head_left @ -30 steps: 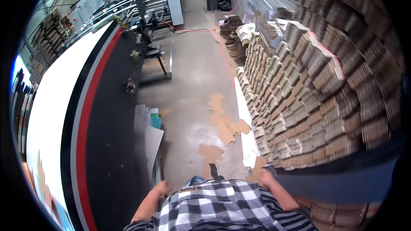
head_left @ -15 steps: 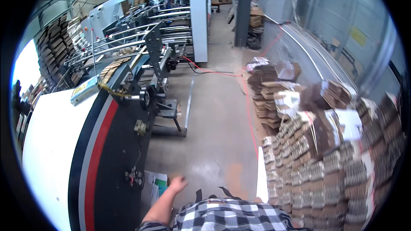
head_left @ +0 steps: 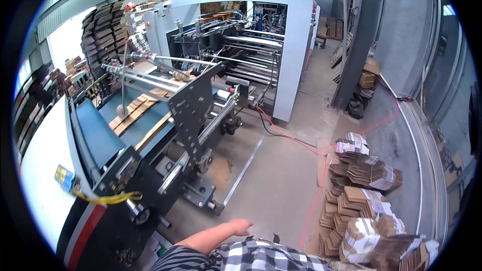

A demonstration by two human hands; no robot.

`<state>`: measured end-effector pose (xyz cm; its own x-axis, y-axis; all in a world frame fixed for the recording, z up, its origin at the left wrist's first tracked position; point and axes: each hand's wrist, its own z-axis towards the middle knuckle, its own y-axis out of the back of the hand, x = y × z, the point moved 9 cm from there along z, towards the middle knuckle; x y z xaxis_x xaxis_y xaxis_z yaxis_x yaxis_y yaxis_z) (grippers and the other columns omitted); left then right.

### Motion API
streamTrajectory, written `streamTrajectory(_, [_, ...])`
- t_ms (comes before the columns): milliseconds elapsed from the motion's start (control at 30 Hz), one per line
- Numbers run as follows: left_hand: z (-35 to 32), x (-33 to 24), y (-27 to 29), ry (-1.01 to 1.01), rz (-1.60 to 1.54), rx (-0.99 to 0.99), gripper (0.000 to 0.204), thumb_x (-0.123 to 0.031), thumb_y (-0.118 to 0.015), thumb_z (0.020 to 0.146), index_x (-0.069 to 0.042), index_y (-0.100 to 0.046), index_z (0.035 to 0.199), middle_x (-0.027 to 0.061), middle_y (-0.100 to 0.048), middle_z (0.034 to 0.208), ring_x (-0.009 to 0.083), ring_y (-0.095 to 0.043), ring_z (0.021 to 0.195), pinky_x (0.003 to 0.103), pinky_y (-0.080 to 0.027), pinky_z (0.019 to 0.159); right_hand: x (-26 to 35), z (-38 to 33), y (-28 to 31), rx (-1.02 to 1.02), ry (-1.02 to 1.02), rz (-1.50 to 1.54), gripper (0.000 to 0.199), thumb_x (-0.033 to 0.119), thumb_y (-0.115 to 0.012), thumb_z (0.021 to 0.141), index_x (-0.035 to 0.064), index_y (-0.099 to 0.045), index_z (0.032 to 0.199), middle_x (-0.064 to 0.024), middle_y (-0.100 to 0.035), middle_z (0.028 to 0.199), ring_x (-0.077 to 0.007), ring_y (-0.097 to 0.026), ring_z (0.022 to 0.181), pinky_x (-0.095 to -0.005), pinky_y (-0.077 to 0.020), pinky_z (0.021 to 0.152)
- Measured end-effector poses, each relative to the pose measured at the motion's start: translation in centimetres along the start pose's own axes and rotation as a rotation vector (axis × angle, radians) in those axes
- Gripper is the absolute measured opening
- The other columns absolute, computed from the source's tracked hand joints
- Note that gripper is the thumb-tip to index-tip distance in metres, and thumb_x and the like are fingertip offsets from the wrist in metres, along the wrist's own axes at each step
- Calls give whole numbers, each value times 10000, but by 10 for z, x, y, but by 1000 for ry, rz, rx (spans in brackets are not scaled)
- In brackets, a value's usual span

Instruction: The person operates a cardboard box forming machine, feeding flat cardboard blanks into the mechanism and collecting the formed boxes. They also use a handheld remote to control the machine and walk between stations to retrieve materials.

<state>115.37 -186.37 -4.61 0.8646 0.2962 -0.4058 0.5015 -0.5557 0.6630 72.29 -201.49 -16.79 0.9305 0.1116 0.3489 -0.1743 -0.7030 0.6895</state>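
My left hand (head_left: 241, 227) is in front of my body at the bottom of the view, its forearm coming in from the lower left. Its fingers are loosely curled, and I see nothing held in them. The hand hangs over the grey floor (head_left: 261, 180), apart from the machine. Nearest to it is the dark metal foot (head_left: 201, 196) of the machine frame. On the blue conveyor belt (head_left: 98, 130) lies an overlapping row of brown cardboard pieces (head_left: 134, 113). My right hand is out of view.
A large white-framed machine (head_left: 287, 65) with rollers stands ahead. Bundled flat cartons (head_left: 361, 236) are stacked at the right along the wall. A red line or cord (head_left: 315, 211) and a black cable (head_left: 286, 134) cross the floor. A yellow strap (head_left: 108, 199) hangs at the conveyor's near end.
My view has moved forward and turned left, so the conveyor and rollers appear closer. The carton stacks have shifted toward the lower right. My left hand stays loosely curled, now farther right in view.
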Motion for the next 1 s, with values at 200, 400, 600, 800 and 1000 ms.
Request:
streamTrajectory(200, [76,133,94,302,-562,-455,611,-437,-691,729,-30,-600,1177,183,-656,1061,311,-630,999,356,-486,895,239,227,318,-448,445,356,282,118,-637,800,-20,-641,1046,-132,-681,931,-190,-643,867,-300,-511,774])
streamTrajectory(400, [277,198,258,333,-561,-462,582,-414,-681,738,-20,-605,1160,193,-650,1066,319,-619,1017,373,-485,895,281,369,384,-417,510,264,278,201,-660,790,19,-678,1000,-135,-688,921,-265,-658,866,-359,-513,814])
streamTrajectory(600, [520,72,569,-128,-582,-551,539,-338,-671,783,-43,-558,1220,183,-622,1146,312,-618,1027,387,-494,882,148,454,343,111,-145,90,315,256,-672,793,36,-674,1018,-138,-687,932,-271,-658,869,-372,-508,812])
streamTrajectory(800, [718,-58,737,-403,-363,-325,605,-334,-670,789,-57,-494,1297,173,-594,1204,316,-590,1075,381,-469,926,122,586,437,106,-391,309,324,263,-671,798,44,-668,1036,-137,-688,936,-262,-658,877,-368,-508,810])
streamTrajectory(1000, [868,-30,814,-266,-58,38,649,-384,-662,770,-68,-484,1309,195,-586,1203,351,-560,1109,403,-434,966,160,829,618,-59,-150,179,333,270,-670,803,51,-662,1054,-136,-688,940,-253,-659,885,-363,-507,808])
